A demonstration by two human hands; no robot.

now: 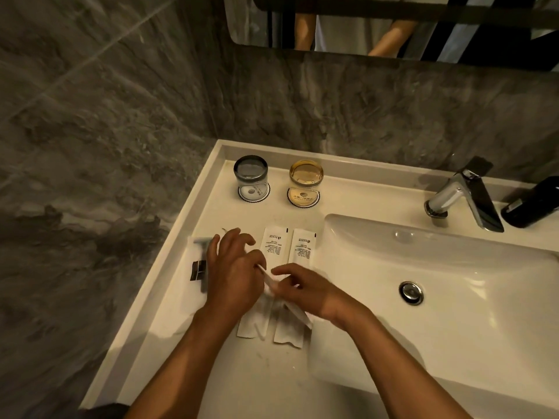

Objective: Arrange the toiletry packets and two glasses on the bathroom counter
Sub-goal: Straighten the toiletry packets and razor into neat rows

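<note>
Two upside-down glasses stand on round coasters at the back of the white counter (211,367): a grey-tinted glass (251,177) on the left and an amber glass (305,182) to its right. Two long white toiletry packets (273,243) (302,246) lie side by side in front of them, partly under my hands. A clear razor packet (199,264) lies at the left edge. My left hand (233,270) hovers over the packets, fingers spread. My right hand (299,287) pinches a small white packet (290,306) that is blurred and tilted.
The basin (438,285) with its metal drain (410,292) fills the right side. A chrome tap (465,195) and a black dispenser (532,204) stand at the back right. Grey marble walls close the left and back. A mirror (393,22) hangs above.
</note>
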